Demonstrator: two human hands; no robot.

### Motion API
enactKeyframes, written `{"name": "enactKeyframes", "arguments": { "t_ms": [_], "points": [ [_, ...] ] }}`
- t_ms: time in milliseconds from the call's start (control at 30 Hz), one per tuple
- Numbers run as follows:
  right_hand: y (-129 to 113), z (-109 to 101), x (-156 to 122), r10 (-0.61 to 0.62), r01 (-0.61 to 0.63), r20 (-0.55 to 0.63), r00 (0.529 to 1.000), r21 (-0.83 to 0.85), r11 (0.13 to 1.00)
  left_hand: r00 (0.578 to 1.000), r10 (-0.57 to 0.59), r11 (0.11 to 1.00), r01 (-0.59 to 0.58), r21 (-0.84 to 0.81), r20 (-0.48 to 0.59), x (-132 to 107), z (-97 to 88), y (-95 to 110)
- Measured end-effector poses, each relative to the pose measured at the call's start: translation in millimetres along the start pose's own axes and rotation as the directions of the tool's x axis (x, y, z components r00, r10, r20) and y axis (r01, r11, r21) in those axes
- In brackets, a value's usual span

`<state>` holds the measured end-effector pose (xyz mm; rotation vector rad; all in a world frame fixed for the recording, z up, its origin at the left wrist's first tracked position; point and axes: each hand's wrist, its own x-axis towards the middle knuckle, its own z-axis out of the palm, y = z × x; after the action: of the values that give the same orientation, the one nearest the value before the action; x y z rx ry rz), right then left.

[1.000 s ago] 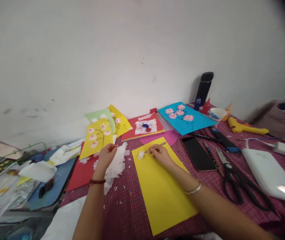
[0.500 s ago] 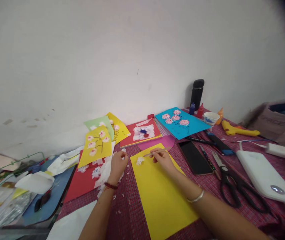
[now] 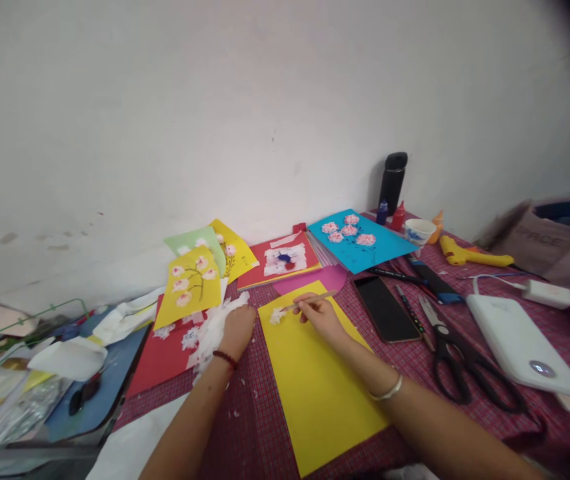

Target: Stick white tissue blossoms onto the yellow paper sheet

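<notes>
A yellow sheet of paper (image 3: 325,393) lies in front of me. Near its top left corner is a small tuft of white tissue (image 3: 277,315). My right hand (image 3: 317,317) pinches a thin wooden stick (image 3: 321,297), possibly a paintbrush, whose lower tip meets the tuft. Just left of the sheet, my left hand (image 3: 239,328) is closed with fingers curled down, against a pile of torn white tissue (image 3: 211,333). Whatever its fingertips hold is hidden. Under the pile is a red sheet (image 3: 152,367).
Yellow flower picture (image 3: 192,267) and blue flower picture (image 3: 379,250) lie at the back. A red card (image 3: 259,257) carries paint blobs. On the right are a phone (image 3: 385,310), scissors (image 3: 457,353), a power bank (image 3: 519,343), a glue gun (image 3: 475,255) and a bowl (image 3: 419,232).
My left hand has turned and lowered, its fingers now curled down by the tissue pile. My right hand has kept the stick at the tuft. The view has shifted slightly.
</notes>
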<state>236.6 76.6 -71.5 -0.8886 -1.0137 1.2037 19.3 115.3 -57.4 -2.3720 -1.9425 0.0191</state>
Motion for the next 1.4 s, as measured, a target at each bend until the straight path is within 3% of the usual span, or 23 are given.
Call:
{"name": "enactKeyframes", "arguments": {
  "t_ms": [67, 100, 133, 167, 200, 267, 300, 367, 800, 1067, 1267, 1400],
  "points": [
    [-2, 0, 0, -0.002, 0.002, 0.004, 1.0, -0.002, 1.0, 0.995, -0.063, 0.988, 0.051, -0.145, -0.075, 0, -3.3, -2],
    [-3, 1, -1, -0.003, 0.003, 0.01, 1.0, -0.002, 1.0, 0.986, -0.121, 0.945, 0.08, -0.319, -0.111, -1, -4.8, -1],
    [-4, 2, -2, -0.008, 0.008, 0.016, 1.0, 0.0, 1.0, 0.974, -0.191, 0.834, 0.098, -0.543, -0.118, -4, -5.8, 1],
    [-5, 3, -4, -0.016, 0.016, 0.021, 1.0, 0.004, 1.0, 0.964, -0.254, 0.639, 0.104, -0.763, -0.082, -7, -6.1, 5],
    [-6, 5, -5, -0.027, 0.027, 0.03, 0.999, 0.009, 1.0, 0.958, -0.287, 0.389, 0.106, -0.915, -0.011, -11, -5.8, 11],
    [-7, 8, -8, -0.052, 0.051, 0.056, 0.997, 0.02, 0.999, 0.955, -0.255, -0.034, 0.144, -0.989, 0.148, -19, -4.3, 25],
    [-7, 9, -9, -0.062, 0.06, 0.069, 0.996, 0.021, 0.998, 0.953, -0.225, -0.158, 0.17, -0.973, 0.203, -23, -3.5, 31],
    [-6, 10, -11, -0.072, 0.071, 0.085, 0.994, 0.011, 0.997, 0.951, -0.176, -0.269, 0.202, -0.942, 0.254, -28, -3.0, 42],
    [0, 10, -11, -0.093, 0.1, 0.117, 0.989, -0.055, 0.993, 0.965, -0.094, -0.431, 0.18, -0.884, 0.243, -38, -8.6, 50],
    [-5, 11, -14, -0.093, 0.097, 0.109, 0.99, -0.031, 0.995, 0.972, -0.014, -0.301, 0.219, -0.928, 0.234, -39, -9.2, 48],
    [0, 11, -14, -0.08, 0.083, 0.122, 0.989, -0.024, 0.996, 0.967, -0.067, -0.312, 0.214, -0.926, 0.247, -40, -9.9, 54],
    [-4, 13, -15, -0.065, 0.066, 0.118, 0.991, -0.006, 0.998, 0.968, -0.054, -0.368, 0.21, -0.906, 0.246, -39, -6.8, 54]
  ]
}}
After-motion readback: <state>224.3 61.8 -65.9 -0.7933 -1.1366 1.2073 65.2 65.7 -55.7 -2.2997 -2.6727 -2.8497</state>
